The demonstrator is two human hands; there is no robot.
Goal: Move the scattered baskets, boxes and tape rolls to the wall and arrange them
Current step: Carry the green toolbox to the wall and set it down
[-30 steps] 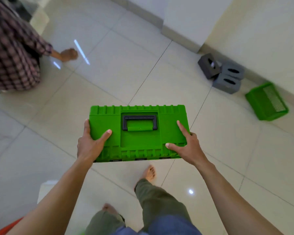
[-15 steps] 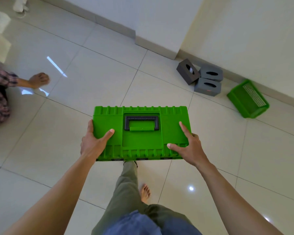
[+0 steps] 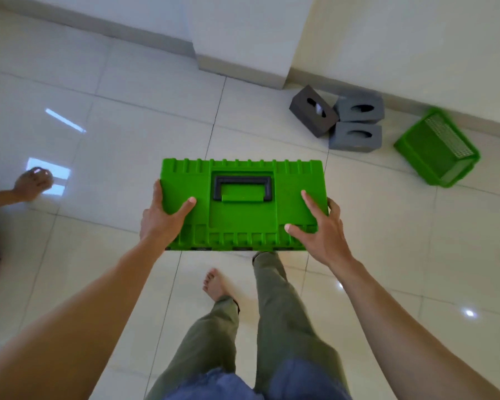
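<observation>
Three grey boxes (image 3: 355, 137) and a green basket (image 3: 433, 151) sit by the wall (image 3: 416, 53) at upper right; tiled floor (image 3: 358, 183) separates them from the green toolbox (image 3: 243, 223) at frame centre. The left hand (image 3: 162, 217) and right hand (image 3: 322, 235) grip its ends, thumbs on the lid.

Looks like a bare indoor room, maybe a home: glossy tiled floor (image 3: 127, 90), plain wall (image 3: 416, 39) with skirting, and a barefoot (image 3: 214, 284) person walking.

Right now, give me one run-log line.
held: green toolbox | left hand: grips its left end | right hand: grips its right end | ahead: grey boxes, green basket
</observation>
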